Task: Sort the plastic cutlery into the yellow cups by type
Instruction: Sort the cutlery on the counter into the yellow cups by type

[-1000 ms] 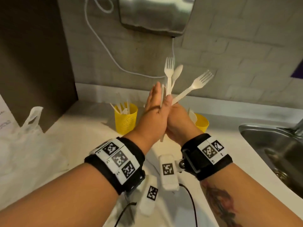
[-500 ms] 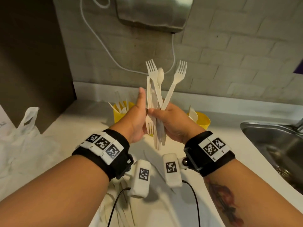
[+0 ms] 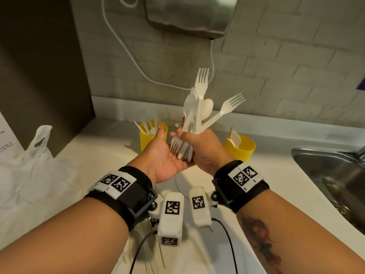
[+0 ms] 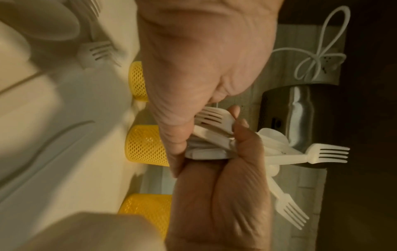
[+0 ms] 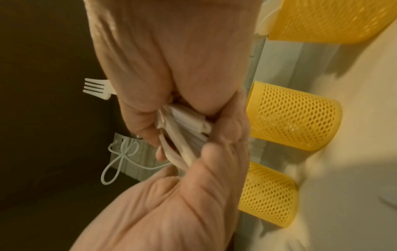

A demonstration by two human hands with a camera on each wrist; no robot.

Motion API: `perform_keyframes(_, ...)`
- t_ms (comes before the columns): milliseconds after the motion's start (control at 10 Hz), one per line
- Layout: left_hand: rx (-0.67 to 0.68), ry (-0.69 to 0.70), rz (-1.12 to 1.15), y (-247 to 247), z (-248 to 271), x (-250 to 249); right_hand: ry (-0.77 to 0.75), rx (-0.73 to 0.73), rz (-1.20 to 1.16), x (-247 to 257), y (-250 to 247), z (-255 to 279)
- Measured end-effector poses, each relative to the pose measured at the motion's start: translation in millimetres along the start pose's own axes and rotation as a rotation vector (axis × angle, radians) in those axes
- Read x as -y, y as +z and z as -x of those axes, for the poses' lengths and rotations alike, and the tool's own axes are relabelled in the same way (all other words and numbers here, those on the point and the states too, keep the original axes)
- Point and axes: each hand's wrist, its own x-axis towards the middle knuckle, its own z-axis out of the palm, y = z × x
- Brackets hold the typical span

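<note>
One cutlery bundle (image 3: pixel 198 115) gripped upright by right hand (image 3: pixel 204 148); left hand (image 3: pixel 161 157) relaxed, palm-up beneath.

Head view's pretty dim and warm. Light looks to come from overhead: soft sheen on the dryer (image 3: pixel 189 14), mushy shadows on the table (image 3: pixel 110 149) below it. The tiles (image 3: pixel 296 62) right of the dryer bow from the wide lens. The cutlery (image 3: pixel 197 113) under the dryer is a bit smeared. Wrist views are yellower and murkier: left hand (image 4: pixel 204 51) and right hand (image 5: pixel 171 51) are soft close-up blobs, cups (image 5: pixel 294 118) sharper, plus a glare streak on the dryer.
</note>
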Motion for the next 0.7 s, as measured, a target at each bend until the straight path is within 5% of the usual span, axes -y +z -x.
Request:
perform_keyframes(300, -0.115, 0.422, -0.497, 8.2, 11.8, -6.2, -0.003, 0.123, 0.207, -4.8, 0.7, 1.1)
perform_keyframes(400, -0.175, 0.431, -0.538, 18.7, 10.6, -2.3, 0.191, 0.077, 0.532, -22.7, 21.2, 6.8)
perform_keyframes(500, -0.272, 0.418, -0.473, 20.3, 4.4, 5.4, 0.131, 0.236, 1.198, -44.1, 17.9, 3.5)
perform_keyframes(600, -0.319, 0.422, -0.380, 17.4, -1.6, 5.6, 0.101, 0.061, 0.389, -22.1, 16.9, 8.1)
perform_keyframes(700, -0.301, 0.379, -0.274, 8.9, -4.8, -4.1, -0.038, 0.073, 0.640, -23.5, 7.5, 6.3)
